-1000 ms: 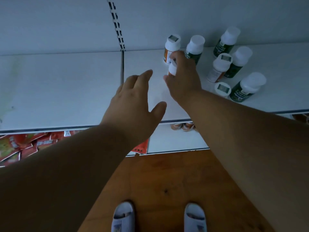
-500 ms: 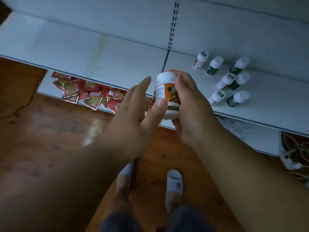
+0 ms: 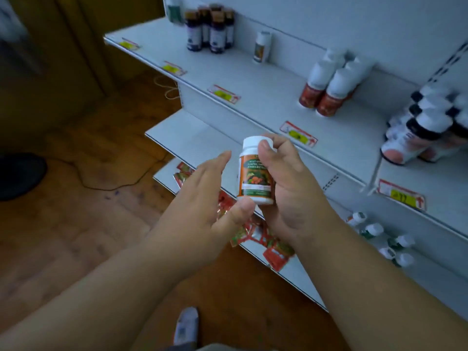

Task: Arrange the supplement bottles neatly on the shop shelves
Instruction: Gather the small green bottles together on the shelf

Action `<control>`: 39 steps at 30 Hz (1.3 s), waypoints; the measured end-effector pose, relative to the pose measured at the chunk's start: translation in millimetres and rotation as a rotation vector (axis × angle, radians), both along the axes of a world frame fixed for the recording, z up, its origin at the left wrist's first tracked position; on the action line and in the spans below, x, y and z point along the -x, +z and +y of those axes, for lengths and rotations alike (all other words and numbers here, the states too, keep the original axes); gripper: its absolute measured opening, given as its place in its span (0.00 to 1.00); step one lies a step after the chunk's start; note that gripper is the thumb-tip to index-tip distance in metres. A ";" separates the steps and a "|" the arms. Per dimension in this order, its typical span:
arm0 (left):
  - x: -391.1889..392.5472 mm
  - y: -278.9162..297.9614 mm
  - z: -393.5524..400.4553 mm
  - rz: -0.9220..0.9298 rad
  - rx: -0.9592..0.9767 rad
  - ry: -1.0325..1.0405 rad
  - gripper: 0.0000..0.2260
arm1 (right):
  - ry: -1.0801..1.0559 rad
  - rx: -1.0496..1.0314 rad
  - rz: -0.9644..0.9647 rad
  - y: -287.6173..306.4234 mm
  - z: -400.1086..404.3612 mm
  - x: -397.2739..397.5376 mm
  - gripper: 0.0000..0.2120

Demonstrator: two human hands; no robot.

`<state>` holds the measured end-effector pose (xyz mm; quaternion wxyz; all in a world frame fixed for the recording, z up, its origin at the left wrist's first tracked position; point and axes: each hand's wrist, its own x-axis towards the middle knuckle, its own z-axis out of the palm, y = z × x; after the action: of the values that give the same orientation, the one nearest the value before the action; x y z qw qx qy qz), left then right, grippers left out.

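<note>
One orange-labelled bottle [image 3: 255,173] is gripped upright by the right hand [image 3: 286,188], off the shelves; the left hand [image 3: 202,203] is kept open beside it. Several bottles [image 3: 379,239] are left scattered on the lower shelf [image 3: 430,282], so much remains.

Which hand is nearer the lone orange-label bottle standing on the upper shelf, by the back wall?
Right. The right hand, gripping the orange bottle, sits lower and slightly right of the lone bottle. The left hand, fingers straight, is lower still and to the left.
</note>
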<state>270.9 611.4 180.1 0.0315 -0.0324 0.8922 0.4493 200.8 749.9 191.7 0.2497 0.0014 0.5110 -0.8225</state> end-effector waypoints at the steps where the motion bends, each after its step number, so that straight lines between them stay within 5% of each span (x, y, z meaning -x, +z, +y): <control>1: 1.7 9.2 -17.1 0.067 0.091 -0.022 0.44 | 0.011 -0.012 0.044 10.2 -20.2 8.2 0.09; 8: 41.5 51.5 -117.7 0.159 0.224 0.012 0.41 | 0.014 -0.085 0.185 49.9 -116.2 54.2 0.21; 14: 149.5 43.2 -150.7 0.170 0.319 -0.054 0.40 | -0.075 -0.238 0.329 40.7 -142.2 150.6 0.12; 22: 267.8 37.3 -188.1 0.165 0.408 -0.100 0.39 | -0.105 -0.445 0.496 36.6 -176.1 273.7 0.14; 31: 410.1 15.7 -227.5 0.188 0.605 -0.470 0.41 | -0.350 -1.122 0.510 21.8 -186.8 363.3 0.24; 39: 519.3 18.1 -216.4 0.404 0.761 -0.629 0.42 | -0.493 -1.482 0.519 0.0 -182.0 433.8 0.20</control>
<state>-248.5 395.1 198.3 -0.0216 0.3144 0.9471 0.0602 -233.0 567.9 191.6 -0.1300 0.0880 0.9479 -0.2771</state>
